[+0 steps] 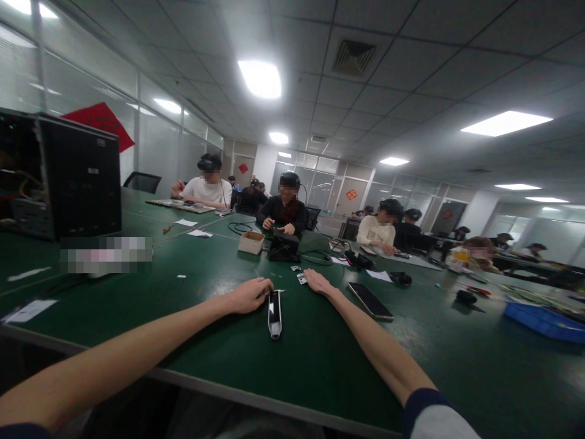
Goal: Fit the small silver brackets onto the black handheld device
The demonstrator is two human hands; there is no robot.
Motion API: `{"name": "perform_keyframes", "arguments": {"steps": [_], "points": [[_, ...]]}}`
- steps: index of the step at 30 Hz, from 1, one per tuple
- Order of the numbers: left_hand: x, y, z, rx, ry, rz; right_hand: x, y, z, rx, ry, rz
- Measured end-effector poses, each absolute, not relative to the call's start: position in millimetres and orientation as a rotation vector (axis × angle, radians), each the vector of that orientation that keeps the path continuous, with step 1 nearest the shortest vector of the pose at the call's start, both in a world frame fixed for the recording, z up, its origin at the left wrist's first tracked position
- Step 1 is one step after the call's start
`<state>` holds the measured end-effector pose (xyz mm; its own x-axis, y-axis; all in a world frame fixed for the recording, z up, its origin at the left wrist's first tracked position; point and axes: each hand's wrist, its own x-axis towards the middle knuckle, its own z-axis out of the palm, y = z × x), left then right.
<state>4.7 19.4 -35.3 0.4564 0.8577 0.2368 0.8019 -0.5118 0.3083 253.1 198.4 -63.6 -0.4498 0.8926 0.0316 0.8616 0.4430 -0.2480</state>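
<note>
My left hand [249, 296] rests on the green table with its fingers curled against the upper end of a slim black-and-white device [275, 316]. The device lies lengthwise toward me; its exact kind is unclear. A thin light piece sticks out to the right at its far end. My right hand [319, 282] lies low on the table, fingers stretched forward. Its fingertips are beside a small white-and-dark piece [301, 278], and whether they touch it is hard to see. Another similar small piece [296, 268] lies just beyond.
A smartphone [370, 300] lies right of my right forearm. Ahead stand a cardboard box [251, 242] and a black case [283, 245], with a person behind them. A computer tower [82, 177] is at left, a blue tray [543, 322] at right. Other people sit around.
</note>
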Motion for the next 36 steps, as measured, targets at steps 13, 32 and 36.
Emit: {"name": "perform_keyframes", "arguments": {"steps": [13, 32, 36], "points": [[4, 25, -43, 2.647, 1.456, 0.599, 250, 148, -66, -1.467, -2.383, 0.294], [6, 30, -46, 2.608, 1.351, 0.679, 293, 116, -50, -1.544, -2.381, -0.134], [7, 30, -46, 2.612, 1.343, 0.676, 289, 116, -41, -1.65, -2.439, -0.145]]}}
